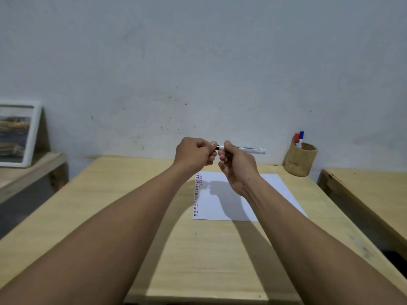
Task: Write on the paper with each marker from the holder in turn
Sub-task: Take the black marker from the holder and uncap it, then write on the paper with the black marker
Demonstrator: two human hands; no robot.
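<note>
Both hands are raised above the far end of the wooden table [123, 203]. My right hand [236, 164] grips a white marker [253, 149] held level, its barrel pointing right. My left hand [195, 154] pinches the marker's dark cap end [217, 147], most of which is hidden in the fingers. Below the hands lies a white paper [273, 194] with a column of short red, blue and black strokes [197, 194] down its left edge. A round tan holder [300, 161] at the back right holds a red-capped marker [296, 138] and a blue-capped marker [301, 135].
A framed picture [17, 135] leans against the wall on a lower wooden bench [33, 170] at the left. Another wooden table [370, 194] stands to the right, across a narrow gap. A grey wall [198, 62] closes the back.
</note>
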